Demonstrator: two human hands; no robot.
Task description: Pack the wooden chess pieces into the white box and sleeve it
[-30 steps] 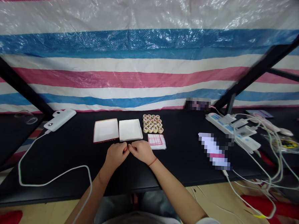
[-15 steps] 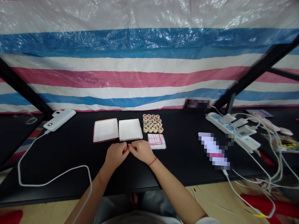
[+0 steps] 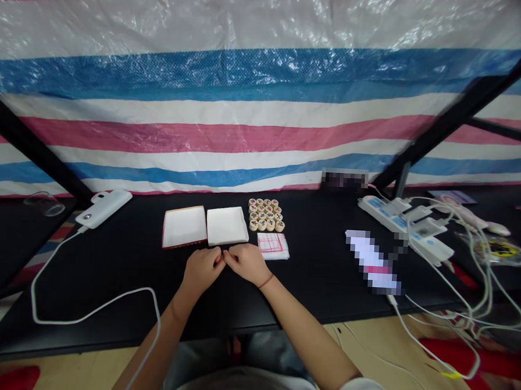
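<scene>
My left hand (image 3: 203,267) and my right hand (image 3: 247,262) rest on the black table as closed fists, their fingers meeting in the middle, with nothing seen in them. Just beyond them lie two shallow open box halves, a red-edged one (image 3: 185,228) at left and a white one (image 3: 227,226) beside it. Several round wooden pieces (image 3: 267,216) with red or black characters are stacked in a block to the right. A folded white sheet with red lines (image 3: 273,245) lies below the pieces, near my right hand.
A white device (image 3: 106,208) with a cable (image 3: 92,314) is at the left. On the right are a blurred-out phone (image 3: 373,262), a power strip (image 3: 405,229) and tangled white cables. A striped plastic sheet (image 3: 228,135) hangs behind the black table (image 3: 316,291).
</scene>
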